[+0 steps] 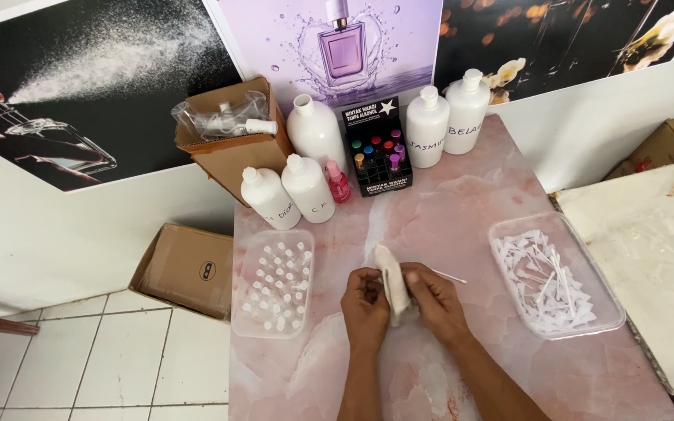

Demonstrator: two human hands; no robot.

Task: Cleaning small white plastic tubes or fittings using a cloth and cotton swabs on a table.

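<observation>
The worktop (462,210) is showing pink marble veined with white. A cream cloth (394,284) is lying between the hands. Five bottles (315,129) are standing white, beside a small pink bottle (338,184) and a black box (377,146) of many-coloured caps. Both trays (559,273) are looking clear, their contents white. The cardboard boxes (232,140) are showing brown.
</observation>
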